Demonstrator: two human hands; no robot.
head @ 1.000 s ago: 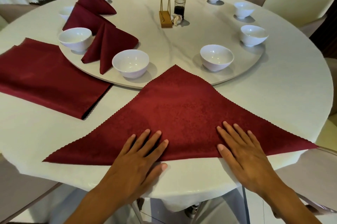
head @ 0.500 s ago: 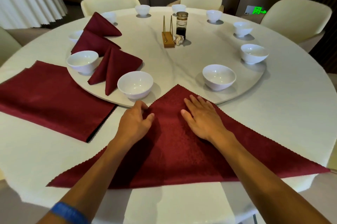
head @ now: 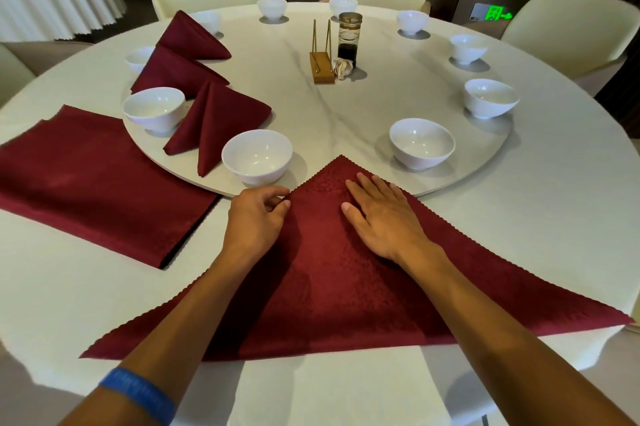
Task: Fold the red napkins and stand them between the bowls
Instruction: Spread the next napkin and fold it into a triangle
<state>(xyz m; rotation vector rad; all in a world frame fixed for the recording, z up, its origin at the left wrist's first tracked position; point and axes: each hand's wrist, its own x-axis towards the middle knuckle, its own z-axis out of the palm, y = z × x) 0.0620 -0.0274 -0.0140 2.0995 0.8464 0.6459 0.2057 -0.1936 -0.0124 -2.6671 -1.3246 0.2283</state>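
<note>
A red napkin (head: 332, 290) folded into a wide triangle lies flat before me, its tip on the edge of the turntable (head: 346, 114). My right hand (head: 382, 214) presses flat on the cloth just below the tip. My left hand (head: 256, 214) sits at the napkin's left sloping edge, thumb and fingers curled at that edge. Three folded napkins (head: 214, 120) stand on the turntable's left side, between white bowls (head: 257, 155). Several more white bowls (head: 421, 142) ring the turntable.
A stack of flat red napkins (head: 93, 183) lies on the table at left. A sauce jar (head: 349, 39) and a wooden holder (head: 322, 70) stand at the turntable's centre. Cream chairs (head: 568, 34) surround the table; its near edge is just below the napkin.
Both hands slid up from the napkin's bottom edge to near its tip. Over the last half second the left hand's fingers curled at the left edge.
</note>
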